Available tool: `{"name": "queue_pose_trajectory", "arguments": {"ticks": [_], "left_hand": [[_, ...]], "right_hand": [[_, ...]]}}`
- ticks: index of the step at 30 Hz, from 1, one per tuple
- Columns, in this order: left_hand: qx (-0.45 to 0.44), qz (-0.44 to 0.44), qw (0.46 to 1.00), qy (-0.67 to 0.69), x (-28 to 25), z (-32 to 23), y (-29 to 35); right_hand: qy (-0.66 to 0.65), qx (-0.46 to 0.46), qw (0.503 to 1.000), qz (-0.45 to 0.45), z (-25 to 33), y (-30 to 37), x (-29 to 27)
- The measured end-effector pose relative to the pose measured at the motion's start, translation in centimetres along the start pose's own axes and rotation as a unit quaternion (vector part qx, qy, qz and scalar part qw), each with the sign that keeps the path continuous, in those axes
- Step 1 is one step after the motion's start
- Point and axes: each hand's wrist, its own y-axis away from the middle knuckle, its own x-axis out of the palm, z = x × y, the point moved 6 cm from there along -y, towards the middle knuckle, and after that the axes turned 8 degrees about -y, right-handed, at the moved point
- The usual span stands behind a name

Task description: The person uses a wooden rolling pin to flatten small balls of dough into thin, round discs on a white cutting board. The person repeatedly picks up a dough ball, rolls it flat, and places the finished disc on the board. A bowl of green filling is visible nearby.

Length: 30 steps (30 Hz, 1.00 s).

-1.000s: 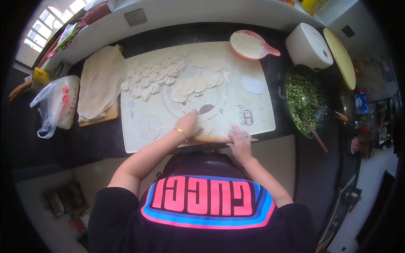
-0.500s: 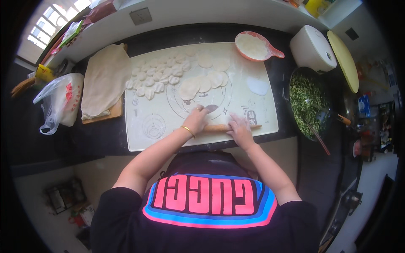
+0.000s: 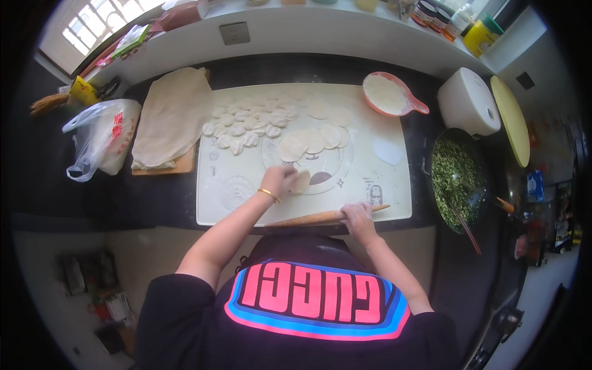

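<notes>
On the white mat (image 3: 234, 185), left hand (image 3: 279, 180) pinches a dough round (image 3: 301, 182); right hand (image 3: 356, 216) grips the rolling pin (image 3: 314, 217).

The dark worktop (image 3: 160, 197) carries a white pastry mat (image 3: 376, 179); beside it a wooden board (image 3: 176, 165), plastic bag (image 3: 102, 139), pink scoop (image 3: 388, 95), white cooker (image 3: 468, 102), pan of greens (image 3: 456, 176)

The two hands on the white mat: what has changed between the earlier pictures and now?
The left hand left the rolling pin and moved up the white mat to a flat dough round, which it now holds at the edge. The right hand stayed on the pin. The stacked rounds and small dough pieces did not move.
</notes>
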Motion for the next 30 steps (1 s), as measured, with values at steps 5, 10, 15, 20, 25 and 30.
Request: {"name": "queue_pose_trajectory", "arguments": {"ticks": [5, 10, 15, 20, 25, 30], "left_hand": [[-0.044, -0.309, 0.935, -0.167, -7.4, 7.7, -2.9], [-0.084, -0.146, 0.950, -0.262, -8.4, 10.3, -1.5], [0.074, -0.041, 0.952, -0.293, -4.4, 8.8, 2.8], [0.339, 0.177, 0.881, -0.280, 2.4, 2.0, 6.4], [0.366, 0.141, 0.888, -0.241, 5.8, -2.6, 4.7], [0.225, -0.052, 0.949, -0.216, 0.5, 0.3, 7.9]], "right_hand": [[-0.023, 0.035, 0.999, -0.016, -0.8, 0.2, 1.2], [-0.021, 0.035, 0.999, -0.036, -0.7, 0.3, 1.2], [-0.025, -0.001, 0.997, -0.069, -0.2, 1.1, -0.4], [-0.034, 0.041, 0.987, -0.153, -0.7, 2.6, -3.9], [-0.067, 0.161, 0.970, -0.172, -2.9, 0.9, -5.3], [-0.003, 0.142, 0.988, -0.053, -3.4, -1.2, -3.5]]}}
